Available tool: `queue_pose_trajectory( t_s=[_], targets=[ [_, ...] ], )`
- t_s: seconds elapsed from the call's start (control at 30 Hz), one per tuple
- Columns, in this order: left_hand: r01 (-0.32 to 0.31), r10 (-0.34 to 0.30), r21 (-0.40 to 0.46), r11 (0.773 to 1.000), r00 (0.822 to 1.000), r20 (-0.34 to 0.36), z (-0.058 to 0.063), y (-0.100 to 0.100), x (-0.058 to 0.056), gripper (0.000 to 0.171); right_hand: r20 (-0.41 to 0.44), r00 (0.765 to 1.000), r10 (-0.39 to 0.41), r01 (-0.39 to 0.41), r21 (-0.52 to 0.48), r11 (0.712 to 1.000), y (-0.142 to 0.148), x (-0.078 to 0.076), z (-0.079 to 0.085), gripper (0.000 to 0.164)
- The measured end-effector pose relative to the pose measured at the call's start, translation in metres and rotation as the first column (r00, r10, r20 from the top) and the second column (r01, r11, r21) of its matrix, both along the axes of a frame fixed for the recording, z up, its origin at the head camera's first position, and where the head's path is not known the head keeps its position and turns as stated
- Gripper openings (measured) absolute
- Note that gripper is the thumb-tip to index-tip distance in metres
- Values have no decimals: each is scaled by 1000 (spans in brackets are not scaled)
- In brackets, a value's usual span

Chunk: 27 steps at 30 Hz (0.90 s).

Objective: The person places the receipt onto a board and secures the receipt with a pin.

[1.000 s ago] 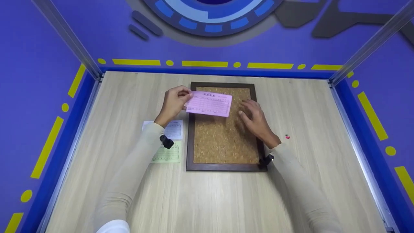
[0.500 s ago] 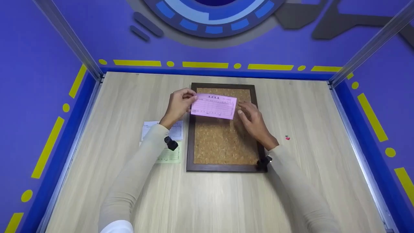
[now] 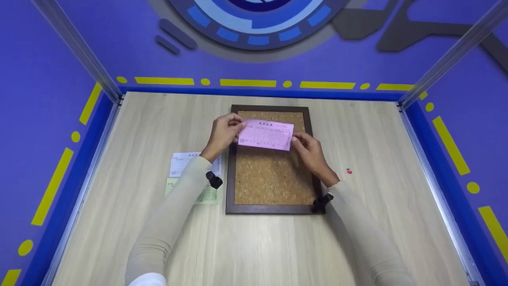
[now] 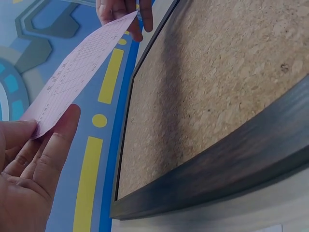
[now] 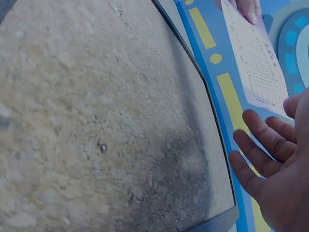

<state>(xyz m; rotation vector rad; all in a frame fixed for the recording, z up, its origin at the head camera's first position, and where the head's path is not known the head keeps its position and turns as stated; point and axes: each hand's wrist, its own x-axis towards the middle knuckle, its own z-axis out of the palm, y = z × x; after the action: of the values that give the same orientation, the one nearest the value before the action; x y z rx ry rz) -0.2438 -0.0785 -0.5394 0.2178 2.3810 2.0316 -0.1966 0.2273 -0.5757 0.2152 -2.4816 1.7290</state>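
Observation:
A pink printed form slip [image 3: 266, 135] hangs over the upper part of a framed cork board [image 3: 274, 174]. My left hand [image 3: 225, 133] pinches its left end between thumb and fingers, as the left wrist view also shows. At the slip's right edge is my right hand [image 3: 311, 153], its thumb on the near face and the index finger behind. In the right wrist view, the other fingers of the right hand [image 5: 275, 154] are spread below the slip [image 5: 260, 72]. The slip bows slightly in the left wrist view and casts a shadow on the cork.
Left of the board, a white form slip [image 3: 184, 163] and a green form slip [image 3: 206, 196] lie on the wooden table [image 3: 254, 246], partly hidden by the left forearm. A small red item [image 3: 349, 171] lies to the right. Blue walls [image 3: 472, 131] enclose the table's back and sides.
My left hand has carried the pink slip rightward and slightly nearer. The right hand, earlier apart from it, has closed its thumb and index finger on the slip's right edge.

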Motion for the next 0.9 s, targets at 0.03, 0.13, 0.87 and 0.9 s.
queue_pose_trajectory(
  t_s=[0.03, 0.13, 0.87, 0.9],
  targets=[
    [1, -1, 11, 1000, 1000, 1, -1, 1, 0, 8, 0, 1000, -7, 7, -9, 1000, -1, 1, 3, 25],
    [5, -5, 35, 999, 1000, 6, -4, 4, 0, 8, 3, 1000, -15, 16, -45, 999, -4, 6, 17, 18],
    [-50, 50, -35, 998, 999, 2, -29, 18, -6, 9, 106, 994, -20, 26, -55, 998, 13, -19, -16, 15],
    [-59, 59, -50, 997, 998, -5, -31, 19, -6, 8, 112, 994, -19, 25, -54, 998, 13, -19, -18, 15]
  ],
)
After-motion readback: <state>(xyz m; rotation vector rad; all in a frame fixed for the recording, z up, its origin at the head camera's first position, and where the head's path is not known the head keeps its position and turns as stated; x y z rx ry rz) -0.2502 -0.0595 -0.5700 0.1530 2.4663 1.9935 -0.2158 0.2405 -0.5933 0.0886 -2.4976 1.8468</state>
